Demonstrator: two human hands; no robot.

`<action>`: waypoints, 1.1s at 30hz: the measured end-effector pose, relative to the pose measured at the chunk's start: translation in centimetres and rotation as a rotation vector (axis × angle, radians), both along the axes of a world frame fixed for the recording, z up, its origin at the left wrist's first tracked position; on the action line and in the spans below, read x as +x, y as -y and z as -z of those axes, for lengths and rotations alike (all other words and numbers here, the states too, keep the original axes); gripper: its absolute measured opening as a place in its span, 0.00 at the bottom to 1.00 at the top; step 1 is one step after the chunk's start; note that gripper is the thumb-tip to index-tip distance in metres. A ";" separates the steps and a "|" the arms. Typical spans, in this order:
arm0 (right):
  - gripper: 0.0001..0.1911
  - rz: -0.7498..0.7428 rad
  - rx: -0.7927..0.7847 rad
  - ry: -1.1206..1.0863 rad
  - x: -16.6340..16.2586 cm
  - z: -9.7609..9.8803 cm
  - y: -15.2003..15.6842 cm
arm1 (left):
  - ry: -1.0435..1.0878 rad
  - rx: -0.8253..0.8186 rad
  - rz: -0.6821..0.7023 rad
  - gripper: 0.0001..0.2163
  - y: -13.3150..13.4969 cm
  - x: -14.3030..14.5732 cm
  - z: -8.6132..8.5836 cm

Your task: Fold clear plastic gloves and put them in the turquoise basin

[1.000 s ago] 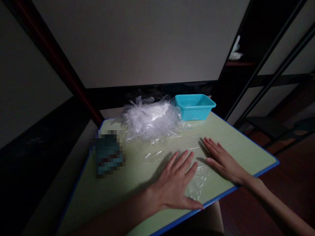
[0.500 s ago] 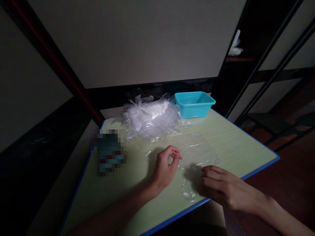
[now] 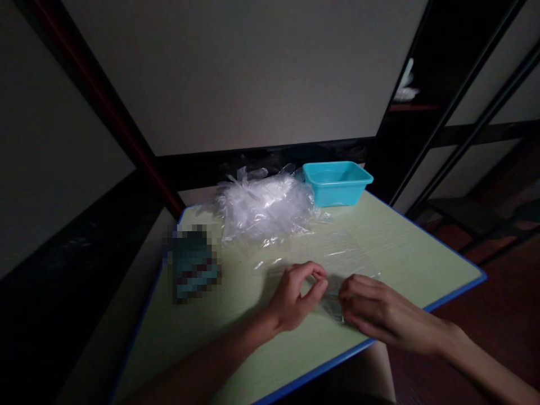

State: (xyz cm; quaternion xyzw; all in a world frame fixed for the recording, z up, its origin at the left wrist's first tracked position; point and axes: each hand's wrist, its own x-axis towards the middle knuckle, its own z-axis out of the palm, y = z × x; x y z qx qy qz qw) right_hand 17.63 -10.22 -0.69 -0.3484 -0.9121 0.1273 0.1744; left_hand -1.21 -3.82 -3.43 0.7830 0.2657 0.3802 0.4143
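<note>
A thin, clear plastic glove (image 3: 337, 250) lies flat on the pale green table, its near part raised between my hands. My left hand (image 3: 297, 295) pinches its near part, thumb and forefinger tips together. Just to the right, my right hand (image 3: 379, 309) has its fingers bent and closed on the same glove, close to the left fingertips. The right fingertips are partly hidden behind the knuckles. Beyond my hands sits a crumpled heap of clear plastic gloves (image 3: 270, 202), with some finger shapes sticking up at its top.
A turquoise plastic basin (image 3: 340, 194) stands at the back right of the table (image 3: 211, 349), beside the heap. A blurred-out dark item (image 3: 196, 264) lies at the left. Blue edging runs round the table, and a pale panel (image 3: 253, 73) rises behind it.
My right hand has moved left and up to beside my left hand, lifting the near end of the glove. The left thumb and forefinger have shifted slightly right. The view has tilted a little.
</note>
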 end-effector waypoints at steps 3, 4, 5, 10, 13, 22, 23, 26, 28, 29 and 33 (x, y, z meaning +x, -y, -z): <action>0.08 0.023 -0.124 -0.070 0.1 -1.0 -1.0 | 0.027 0.162 0.070 0.13 0.3 -0.4 -0.2; 0.08 0.035 -0.140 -0.078 0.1 -1.2 -1.3 | 0.031 0.210 0.060 0.13 0.4 -0.4 -0.2; 0.08 0.054 -0.144 -0.086 0.1 -1.2 -1.7 | 0.028 0.251 0.042 0.14 0.5 -0.4 -0.1; 0.08 0.258 -0.029 -0.199 0.4 -0.6 -2.8 | -0.041 0.297 -0.176 0.11 0.5 0.0 0.8; 0.09 0.346 0.048 -0.260 1.1 -0.1 -2.2 | -0.068 0.172 -0.343 0.10 0.0 0.4 1.4; 0.24 0.416 0.093 0.018 3.7 3.1 1.3 | -0.195 0.333 -0.468 0.18 -0.3 0.2 0.6; 0.27 0.405 0.108 0.057 3.7 3.3 1.5 | -0.241 0.406 -0.425 0.18 0.1 0.2 0.3; 0.35 0.352 0.098 0.161 3.0 3.6 1.8 | -0.445 0.561 -0.218 0.18 1.5 0.3 -0.4; 0.39 0.315 0.069 0.204 2.3 3.6 1.7 | -0.578 0.585 -0.101 0.20 2.4 0.4 -0.5; 0.41 0.298 0.059 0.216 2.0 3.5 1.6 | -0.629 0.579 -0.068 0.22 2.8 0.5 -0.5; 0.42 0.257 0.037 0.213 1.3 3.4 1.2 | -0.765 0.532 -0.028 0.29 3.1 0.3 0.1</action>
